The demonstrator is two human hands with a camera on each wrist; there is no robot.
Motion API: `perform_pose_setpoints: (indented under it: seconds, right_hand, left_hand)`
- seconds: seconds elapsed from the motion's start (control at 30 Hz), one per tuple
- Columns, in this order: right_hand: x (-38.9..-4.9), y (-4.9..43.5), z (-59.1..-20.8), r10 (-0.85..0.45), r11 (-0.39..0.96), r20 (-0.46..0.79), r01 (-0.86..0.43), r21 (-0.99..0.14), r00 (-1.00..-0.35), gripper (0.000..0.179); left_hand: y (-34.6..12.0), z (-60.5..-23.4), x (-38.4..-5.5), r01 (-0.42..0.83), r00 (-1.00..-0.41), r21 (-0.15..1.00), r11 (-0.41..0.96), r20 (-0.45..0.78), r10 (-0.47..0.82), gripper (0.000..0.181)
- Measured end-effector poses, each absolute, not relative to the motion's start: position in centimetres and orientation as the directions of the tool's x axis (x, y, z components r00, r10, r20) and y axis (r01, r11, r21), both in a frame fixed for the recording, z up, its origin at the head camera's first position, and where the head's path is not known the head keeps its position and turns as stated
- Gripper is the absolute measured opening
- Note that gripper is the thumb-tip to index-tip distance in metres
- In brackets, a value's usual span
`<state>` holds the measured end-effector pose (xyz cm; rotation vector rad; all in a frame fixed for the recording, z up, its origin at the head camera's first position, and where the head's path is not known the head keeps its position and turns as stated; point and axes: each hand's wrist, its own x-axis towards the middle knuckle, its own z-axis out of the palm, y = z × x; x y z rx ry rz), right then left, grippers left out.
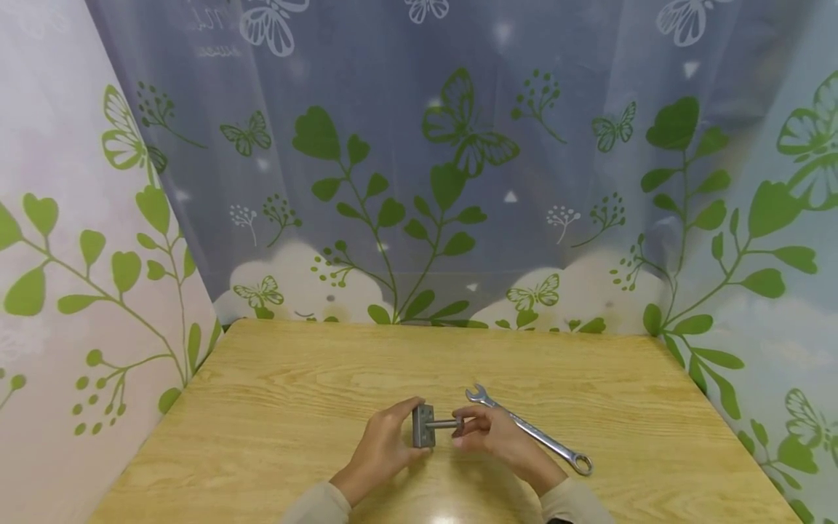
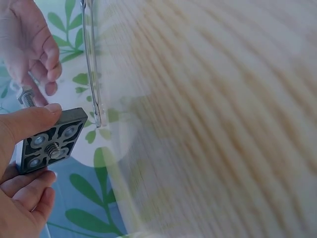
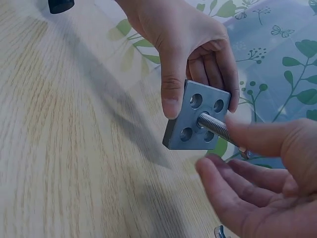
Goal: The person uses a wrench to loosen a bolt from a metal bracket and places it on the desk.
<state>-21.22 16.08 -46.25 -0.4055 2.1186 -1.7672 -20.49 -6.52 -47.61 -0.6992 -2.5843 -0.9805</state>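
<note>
My left hand (image 1: 386,442) grips a square grey metal plate (image 1: 423,426) by its edges, thumb on one side and fingers on the opposite. The plate has holes near its corners (image 3: 196,101). A threaded bolt (image 3: 218,127) runs through its centre, and its tip (image 2: 52,150) pokes out of the ribbed face in the left wrist view. At the bolt's hex head (image 2: 25,94) is my right hand (image 1: 494,437), thumb and curled fingers around it. The right thumb hides part of the bolt in the right wrist view.
A silver combination wrench (image 1: 533,431) lies slantwise on the wooden table (image 1: 294,378), just beyond and beside my right hand. Patterned curtains with green leaves and butterflies (image 1: 406,182) hang behind the table and along both sides.
</note>
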Motion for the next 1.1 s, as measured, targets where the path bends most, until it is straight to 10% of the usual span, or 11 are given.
perform_pose_setpoints:
  seconds: [0.6, 1.1]
  right_hand:
    - [-21.4, 15.8, -46.0, -0.411, 0.203, -0.282, 0.214, -0.955, -0.867, 0.053]
    - [-21.5, 16.4, -45.7, -0.369, 0.296, -0.019, -0.099, -0.950, -0.929, 0.029]
  left_hand:
    - [-6.3, -47.4, -20.5, 0.544, -0.838, 0.559, 0.626, 0.409, 0.362, 0.071]
    - [-6.5, -47.6, -20.5, 0.525, -0.848, 0.565, 0.636, 0.406, 0.340, 0.072]
